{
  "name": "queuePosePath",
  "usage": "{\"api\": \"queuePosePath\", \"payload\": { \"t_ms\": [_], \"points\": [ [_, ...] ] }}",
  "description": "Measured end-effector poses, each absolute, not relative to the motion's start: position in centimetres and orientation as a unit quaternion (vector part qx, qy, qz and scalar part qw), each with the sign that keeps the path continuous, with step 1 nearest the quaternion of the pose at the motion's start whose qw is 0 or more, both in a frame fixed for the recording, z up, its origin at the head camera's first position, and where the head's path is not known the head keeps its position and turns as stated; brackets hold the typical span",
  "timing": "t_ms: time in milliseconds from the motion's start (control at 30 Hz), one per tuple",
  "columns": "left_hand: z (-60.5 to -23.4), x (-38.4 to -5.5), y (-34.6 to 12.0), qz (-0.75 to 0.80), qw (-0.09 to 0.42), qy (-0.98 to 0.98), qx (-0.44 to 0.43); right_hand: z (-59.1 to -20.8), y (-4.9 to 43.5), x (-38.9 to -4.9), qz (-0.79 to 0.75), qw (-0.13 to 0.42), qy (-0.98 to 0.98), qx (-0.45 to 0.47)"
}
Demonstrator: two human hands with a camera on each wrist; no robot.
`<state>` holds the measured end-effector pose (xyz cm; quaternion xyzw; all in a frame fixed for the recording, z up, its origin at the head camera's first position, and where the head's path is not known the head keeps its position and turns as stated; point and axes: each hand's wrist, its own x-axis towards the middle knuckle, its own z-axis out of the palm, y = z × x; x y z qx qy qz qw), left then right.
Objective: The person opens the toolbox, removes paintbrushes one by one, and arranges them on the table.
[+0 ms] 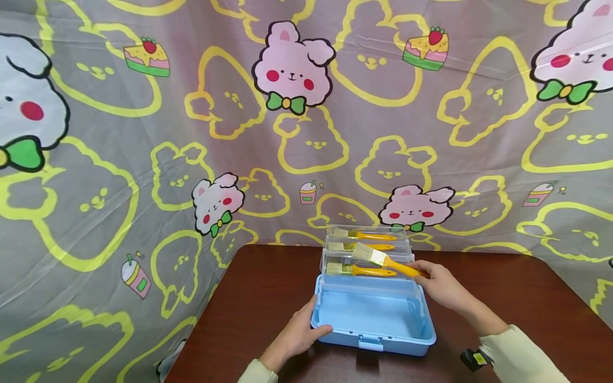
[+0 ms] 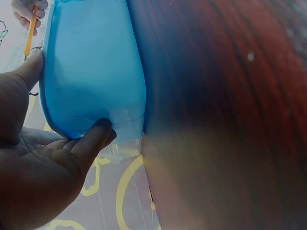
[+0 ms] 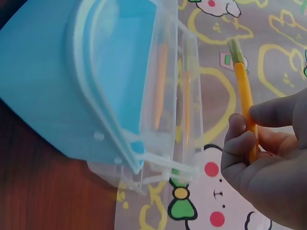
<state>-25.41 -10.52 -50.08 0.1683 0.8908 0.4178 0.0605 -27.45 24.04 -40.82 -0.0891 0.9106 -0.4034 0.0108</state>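
Note:
A light blue plastic toolbox [image 1: 373, 314] with fold-out clear trays [image 1: 409, 255] stands open on the table. My right hand [image 1: 442, 284] grips a paintbrush [image 1: 399, 266] by its yellow handle, held over the trays' right side with its pale bristles pointing left. In the right wrist view, the fingers curl round the handle of the paintbrush [image 3: 243, 91]. My left hand [image 1: 298, 330] holds the toolbox at its left front corner, thumb over the front rim and fingers along the left side. Similar yellow-handled paintbrushes [image 1: 373, 271] lie in the trays, one in each of three tiers.
Under the toolbox is a dark reddish-brown wooden table [image 1: 249, 298]. A grey cloth [image 1: 306, 154] printed with yellow outlines and rabbit faces hangs behind the table and down its left side. The toolbox's latch [image 1: 371, 343] is at the front.

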Motion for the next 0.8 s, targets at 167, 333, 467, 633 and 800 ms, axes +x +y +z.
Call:
{"api": "queuePosePath", "payload": {
  "t_ms": [167, 333, 467, 633, 800],
  "points": [
    [-50.1, -25.4, -10.6, 0.413, 0.059, 0.892, 0.173, -40.9, 25.5, -26.9, -0.415, -0.002, 0.907, -0.076],
    [-50.0, -25.3, -10.7, 0.407, 0.059, 0.895, 0.174, -41.6, 27.3, -26.6, -0.425, -0.010, 0.903, -0.054],
    [-50.0, -25.2, -10.8, 0.410, 0.066, 0.894, 0.169, -42.0, 28.5, -26.2, -0.417, -0.029, 0.907, -0.047],
    [-50.0, -25.2, -10.7, 0.412, 0.071, 0.893, 0.166, -42.4, 29.6, -25.6, -0.404, -0.055, 0.912, -0.035],
    [-50.1, -25.2, -10.8, 0.417, 0.065, 0.891, 0.169, -42.9, 30.7, -25.2, -0.395, -0.085, 0.915, -0.024]
  ]
}}
